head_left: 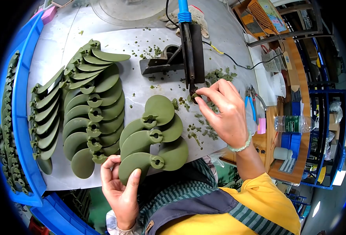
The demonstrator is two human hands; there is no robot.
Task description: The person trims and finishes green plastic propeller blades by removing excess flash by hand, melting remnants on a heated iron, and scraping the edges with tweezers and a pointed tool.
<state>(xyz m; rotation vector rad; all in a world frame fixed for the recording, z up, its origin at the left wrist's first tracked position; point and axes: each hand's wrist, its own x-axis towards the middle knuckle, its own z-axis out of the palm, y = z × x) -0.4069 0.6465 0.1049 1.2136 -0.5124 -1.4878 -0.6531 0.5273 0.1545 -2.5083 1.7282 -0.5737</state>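
Note:
My left hand (pixel 122 188) pinches the lowest blade of a short stack of green propeller-like parts (pixel 141 162), which lies at the near edge of the table. My right hand (pixel 223 109) has thumb and forefinger together at the lower tip of a black tool (pixel 189 58) with a blue sleeve; a small green bit seems to be between the fingertips. Longer rows of the same green parts (pixel 112 100) are laid overlapping to the left. Behind the tool's tip is a dark metal block (pixel 161 64).
Green scraps (pixel 220 74) are scattered around the tool. A blue crate (pixel 28 78) with more parts borders the left side. Blue-handled pliers (pixel 252 105), a plastic bottle (pixel 294 123) and a glove (pixel 198 21) lie farther out. A black cable (pixel 235 60) crosses the right.

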